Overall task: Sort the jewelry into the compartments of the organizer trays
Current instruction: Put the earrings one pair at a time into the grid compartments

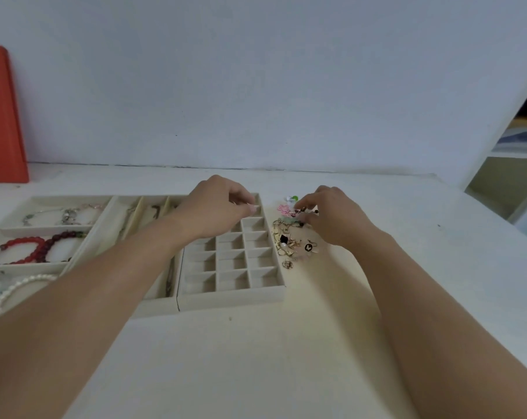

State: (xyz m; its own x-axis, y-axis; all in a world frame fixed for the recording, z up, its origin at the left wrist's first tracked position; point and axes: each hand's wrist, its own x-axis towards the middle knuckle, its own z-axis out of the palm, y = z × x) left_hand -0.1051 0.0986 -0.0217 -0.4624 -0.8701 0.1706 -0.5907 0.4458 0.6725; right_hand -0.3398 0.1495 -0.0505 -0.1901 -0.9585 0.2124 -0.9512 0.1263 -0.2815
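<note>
Pinching something tiny, left hand (218, 207) over grid tray (232, 294); right hand (332, 217) fingers curled into earring pile (292, 240)

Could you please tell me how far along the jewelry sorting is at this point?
Done: the bracelets, including the red bead bracelet and the pearl strand, lie in the large tray. In hand: the left hand hovers at the far corner of the small-grid tray, while the right hand reaches into the pile of small pieces. Left: that pile remains on the table, and the visible grid compartments look empty.
</note>
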